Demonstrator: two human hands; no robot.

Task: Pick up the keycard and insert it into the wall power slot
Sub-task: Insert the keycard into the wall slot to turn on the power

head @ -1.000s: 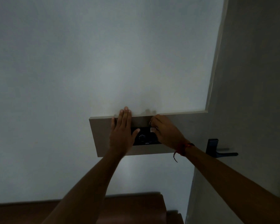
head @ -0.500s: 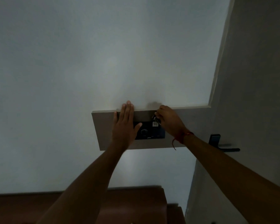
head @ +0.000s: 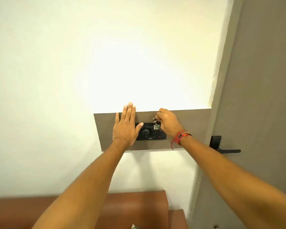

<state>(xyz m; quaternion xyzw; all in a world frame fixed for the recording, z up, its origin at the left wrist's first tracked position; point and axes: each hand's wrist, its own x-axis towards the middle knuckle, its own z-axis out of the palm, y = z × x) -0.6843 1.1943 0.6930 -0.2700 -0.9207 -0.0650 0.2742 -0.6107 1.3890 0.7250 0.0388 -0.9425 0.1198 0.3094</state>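
Observation:
A black switch plate with a round dial and the power slot (head: pixel 151 133) is mounted on a grey-brown wall panel (head: pixel 193 128). A small pale keycard (head: pixel 156 126) with a metal key ring (head: pixel 153 120) at its top stands in the slot on the plate's right part. My right hand (head: pixel 169 123) pinches the ring end of the keycard. My left hand (head: pixel 126 128) lies flat on the panel, fingers spread, thumb over the plate's left edge, holding nothing.
A grey door (head: pixel 262 96) with a black lever handle (head: pixel 224 148) stands to the right. A brown wooden surface (head: pixel 135 209) lies below. The cream wall (head: pixel 73 63) fills the left and top. A red thread band is on my right wrist.
The room has gone from dim to brightly lit. My right hand has shifted up and right from the plate's face to the keycard's ring. My left hand stayed flat on the panel.

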